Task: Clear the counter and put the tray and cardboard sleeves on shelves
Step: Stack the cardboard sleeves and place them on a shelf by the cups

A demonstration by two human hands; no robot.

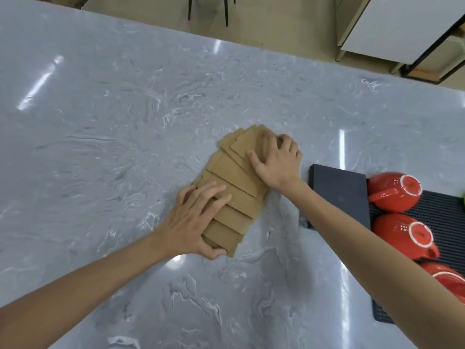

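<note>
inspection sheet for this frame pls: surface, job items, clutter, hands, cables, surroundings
Surface: grey marbled counter, glossy, mostly bare.
Job's things: cardboard sleeves fanned flat in an overlapping row; tray not identified.
Clutter: dark slab, black mat with upturned red cups at right.
Hands: left hand on the row's near end, right hand on the far end, both pressing flat.
Cables: nothing seen.
Surroundings: beige floor, chair legs, white cabinet.
</note>
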